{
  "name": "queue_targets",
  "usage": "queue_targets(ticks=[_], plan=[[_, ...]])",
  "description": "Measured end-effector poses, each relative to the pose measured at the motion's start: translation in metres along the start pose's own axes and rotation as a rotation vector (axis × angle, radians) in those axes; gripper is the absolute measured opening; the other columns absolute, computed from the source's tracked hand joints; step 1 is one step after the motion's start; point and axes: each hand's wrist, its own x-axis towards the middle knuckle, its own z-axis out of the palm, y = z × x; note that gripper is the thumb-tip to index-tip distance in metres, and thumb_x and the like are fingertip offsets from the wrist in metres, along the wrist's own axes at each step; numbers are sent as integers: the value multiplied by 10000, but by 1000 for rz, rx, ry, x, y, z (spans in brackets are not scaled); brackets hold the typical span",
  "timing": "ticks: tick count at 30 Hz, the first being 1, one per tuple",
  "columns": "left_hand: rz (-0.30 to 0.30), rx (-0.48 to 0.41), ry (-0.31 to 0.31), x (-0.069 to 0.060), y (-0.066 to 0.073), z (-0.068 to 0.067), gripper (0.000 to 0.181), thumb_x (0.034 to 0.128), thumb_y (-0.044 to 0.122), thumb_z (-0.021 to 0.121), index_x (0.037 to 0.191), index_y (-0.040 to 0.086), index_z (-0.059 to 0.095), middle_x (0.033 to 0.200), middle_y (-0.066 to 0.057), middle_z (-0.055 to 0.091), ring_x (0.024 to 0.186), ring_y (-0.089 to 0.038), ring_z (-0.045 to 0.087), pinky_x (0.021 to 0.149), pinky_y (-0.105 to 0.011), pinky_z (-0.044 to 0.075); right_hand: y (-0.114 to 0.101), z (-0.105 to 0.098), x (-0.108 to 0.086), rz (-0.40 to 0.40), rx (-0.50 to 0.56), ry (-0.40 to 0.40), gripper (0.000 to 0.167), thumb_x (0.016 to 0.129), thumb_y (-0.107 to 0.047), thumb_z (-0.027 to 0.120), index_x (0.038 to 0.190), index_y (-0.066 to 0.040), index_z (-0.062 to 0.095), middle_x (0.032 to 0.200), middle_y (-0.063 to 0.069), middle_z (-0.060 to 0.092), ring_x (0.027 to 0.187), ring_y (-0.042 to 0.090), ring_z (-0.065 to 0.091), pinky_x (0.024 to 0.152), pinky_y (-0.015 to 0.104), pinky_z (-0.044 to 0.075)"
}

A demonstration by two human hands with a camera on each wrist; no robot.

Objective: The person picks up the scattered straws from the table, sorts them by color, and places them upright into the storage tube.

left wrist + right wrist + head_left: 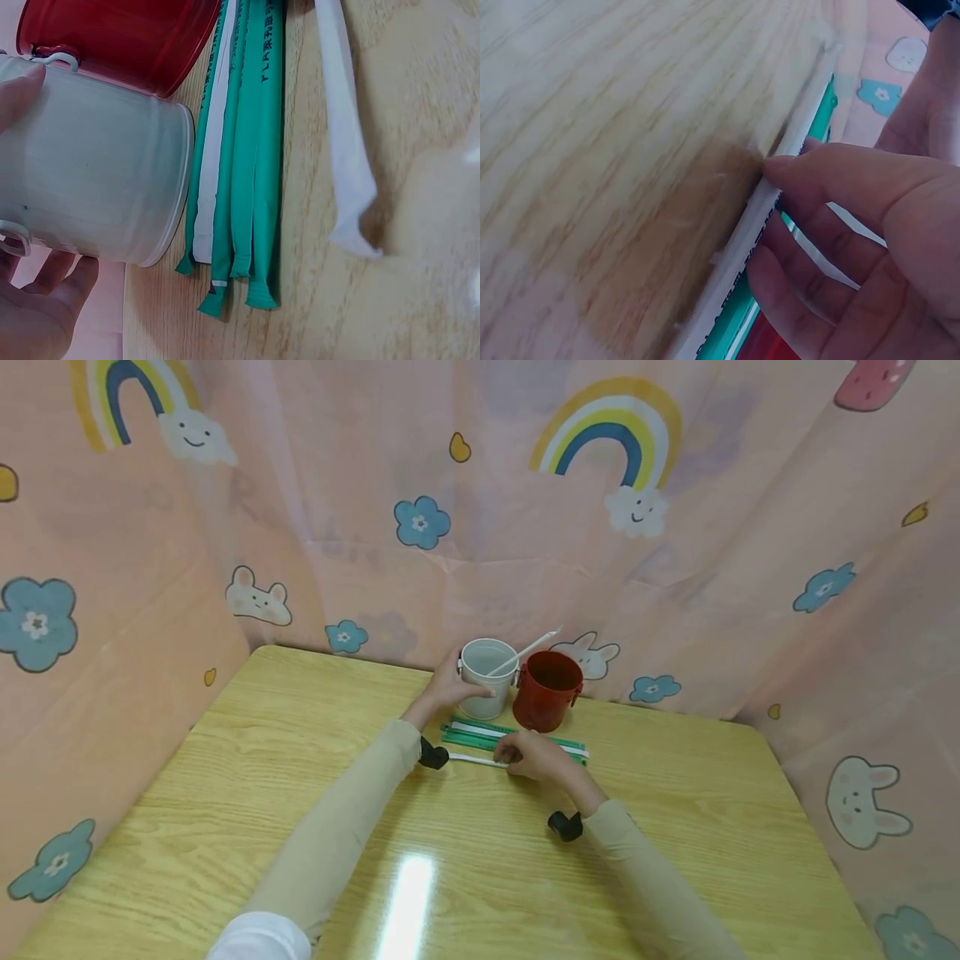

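While the left hand [448,687] steadies the white pail [105,165] upright near the back edge of the desk [750,835], the right hand [538,757] works just in front of it, as I observe from the room. The left fingers are curled about the pail's side, with the thumb across its front. The right thumb and forefinger pinch a slim white paper-wrapped straw [346,135], its other fingers bent; I cannot tell whether it is lifted or rests on the desk.

A second white straw [534,646] stands in the white pail, tilted, its upper end projecting over the rim toward the red pail [546,703]. The red pail is upright, just beside the white one on the person's right. Several green-wrapped straws [259,165] lie side by side before both pails, a white strip [214,157] among them; the pinched straw lies along their near side. A pink printed curtain [337,485] hangs behind the desk.
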Motion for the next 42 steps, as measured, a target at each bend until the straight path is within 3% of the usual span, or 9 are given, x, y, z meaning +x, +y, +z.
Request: queue_targets(ticks=[4, 13, 18, 28, 34, 42], plan=[[-19, 5, 2, 0, -2, 0, 889, 696, 110, 855, 1416, 70, 334, 1352, -123, 492, 1239, -280, 495, 1098, -427, 382, 2, -1, -3, -2, 10, -10, 191, 837, 10, 675, 986, -107, 701, 885, 4, 664, 807, 120, 556, 776, 286, 510], [18, -3, 7, 2, -3, 0, 909, 693, 94, 853, 1437, 88, 331, 1350, -130, 506, 1232, -293, 504, 1085, -451, 388, 2, -11, -13, -19, 10, 14, 188, 825, -2, 691, 990, -91, 694, 880, 23, 652, 812, 156, 557, 781, 310, 516], [12, -3, 10, 2, -2, -1, 897, 698, 98, 851, 1432, 91, 337, 1349, -123, 505, 1234, -288, 502, 1085, -441, 391, 2, -16, -17, 11, 31, 34, 187, 825, -18, 705, 991, -105, 694, 859, 12, 632, 803, 156, 541, 773, 303, 507], [-23, 12, 3, 1, 0, 0, 905, 709, 111, 846, 1447, 107, 321, 1367, -104, 487, 1244, -274, 489, 1086, -444, 389, -4, -27, -27, -3, 56, 99, 211, 817, -4, 682, 994, -119, 690, 860, 8, 640, 828, 171, 557, 786, 320, 517], [-8, 8, 13, -1, 0, 0, 897, 705, 106, 849, 1438, 98, 331, 1360, -108, 492, 1237, -274, 492, 1087, -438, 391, -7, -32, -29, -64, 59, 165, 198, 801, -1, 656, 981, -81, 686, 839, 33, 635, 821, 198, 562, 752, 305, 504], [11, 2, 19, 4, 0, 0, 913, 682, 80, 859, 1434, 88, 340, 1354, -116, 497, 1235, -275, 490, 1089, -421, 388, -6, -41, -30, -75, 78, 248, 188, 824, -18, 686, 1007, -57, 668, 870, 58, 629, 837, 222, 563, 749, 302, 499]])
